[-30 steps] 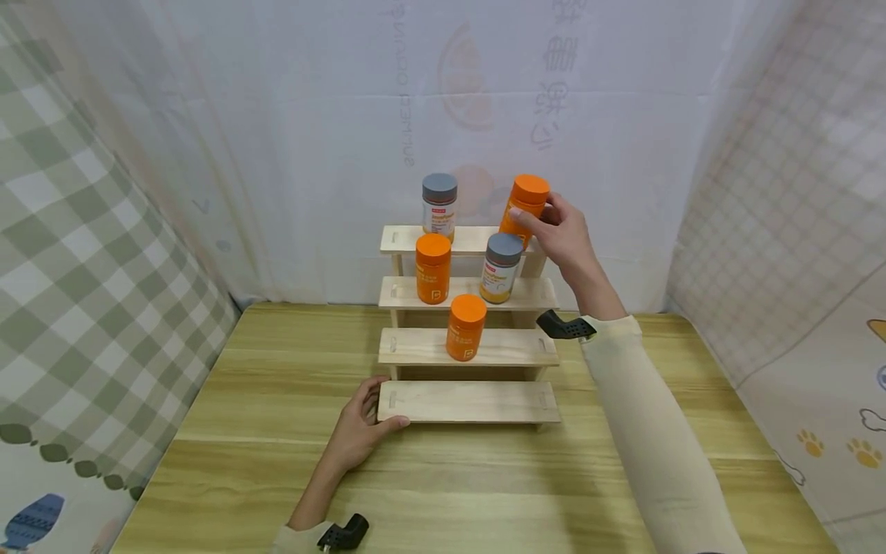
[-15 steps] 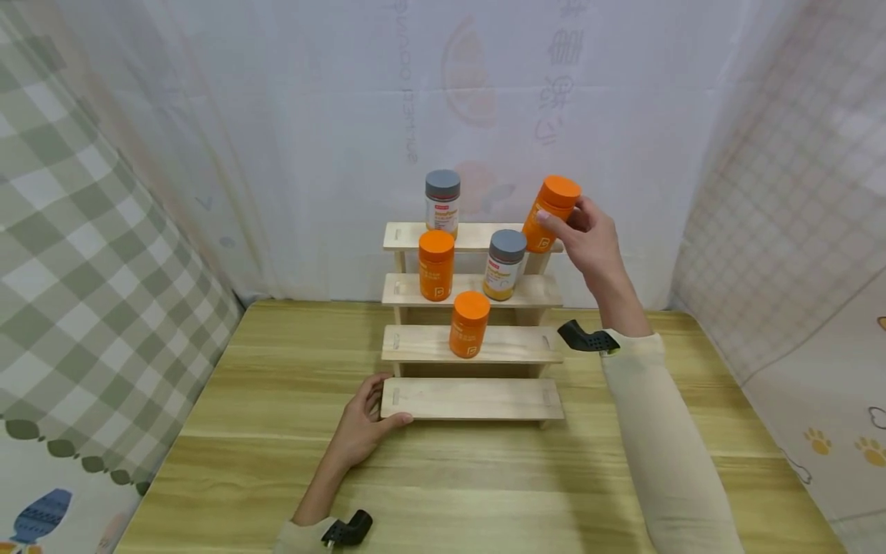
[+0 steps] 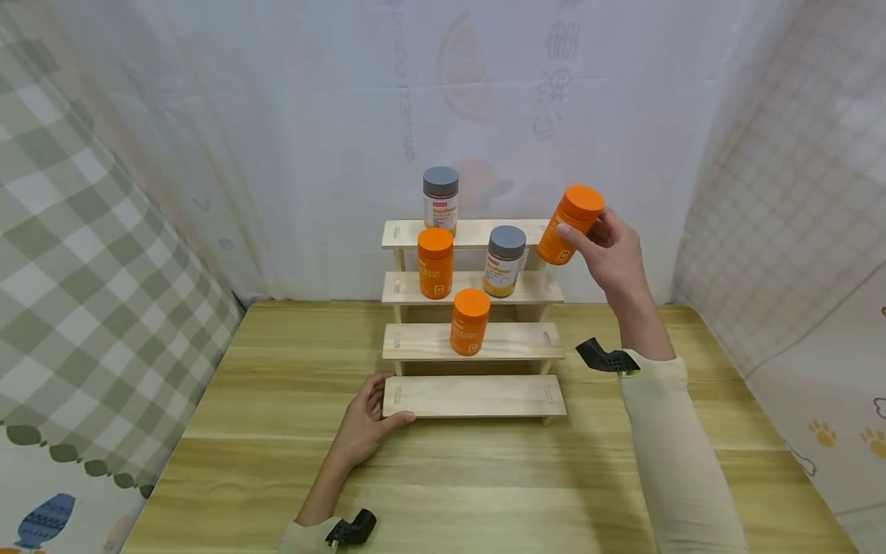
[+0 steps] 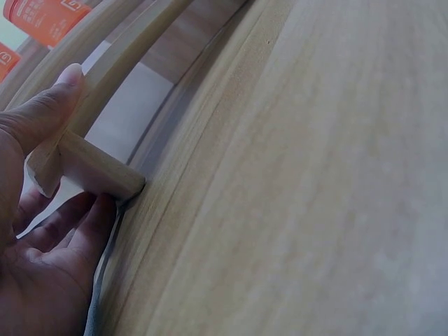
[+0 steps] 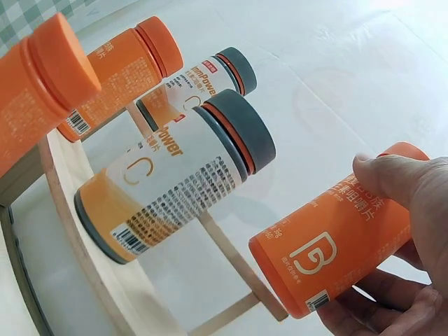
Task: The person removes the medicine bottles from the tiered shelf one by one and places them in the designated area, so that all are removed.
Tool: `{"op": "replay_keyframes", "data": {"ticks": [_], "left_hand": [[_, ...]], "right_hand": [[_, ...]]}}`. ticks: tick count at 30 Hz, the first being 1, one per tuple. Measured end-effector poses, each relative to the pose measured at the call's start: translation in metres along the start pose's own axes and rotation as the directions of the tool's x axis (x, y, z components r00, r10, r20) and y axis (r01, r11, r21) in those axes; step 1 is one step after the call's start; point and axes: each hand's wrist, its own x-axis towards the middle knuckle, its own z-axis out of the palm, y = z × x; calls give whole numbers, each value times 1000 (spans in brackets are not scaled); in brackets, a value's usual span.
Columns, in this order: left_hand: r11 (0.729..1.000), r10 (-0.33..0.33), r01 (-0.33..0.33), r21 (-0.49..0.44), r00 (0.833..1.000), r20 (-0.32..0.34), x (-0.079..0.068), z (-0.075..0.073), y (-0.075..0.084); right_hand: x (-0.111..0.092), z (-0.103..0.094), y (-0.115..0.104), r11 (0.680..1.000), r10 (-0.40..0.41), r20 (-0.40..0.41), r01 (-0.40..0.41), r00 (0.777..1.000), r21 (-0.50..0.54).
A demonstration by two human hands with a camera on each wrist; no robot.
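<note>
My right hand (image 3: 617, 258) grips an orange supplement bottle (image 3: 571, 219) in the air, tilted, off the right end of the top shelf. In the right wrist view my thumb lies across this bottle (image 5: 325, 241), and fingers curl beneath it. My left hand (image 3: 361, 427) holds the left end of the lowest step of a wooden tiered display rack (image 3: 474, 396), thumb at its front edge. On the rack stand a grey-capped bottle (image 3: 441, 201) up top, an orange bottle (image 3: 435, 263) and a grey-capped bottle (image 3: 504, 261) one tier down, and another orange bottle (image 3: 469, 323) below.
The rack stands on a wood-grain table (image 3: 277, 369). A white printed curtain (image 3: 311, 154) hangs close behind it. Checked green cloth (image 3: 90, 254) slopes down on the left, and a patterned white cloth (image 3: 782, 308) on the right.
My right hand has carried the orange bottle from the top shelf's right end outward to the right and slightly down. My left hand keeps its hold on the rack.
</note>
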Motion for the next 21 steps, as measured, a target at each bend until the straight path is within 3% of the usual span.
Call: {"op": "replay_keyframes", "data": {"ticks": [12, 21], "left_hand": [[1000, -21, 21, -11, 1000, 0, -2, -1, 4], [1000, -8, 8, -30, 1000, 8, -1, 2, 1]], "right_hand": [[-25, -13, 14, 999, 9, -33, -10, 999, -33], [-42, -25, 40, 995, 38, -69, -44, 997, -87]]}}
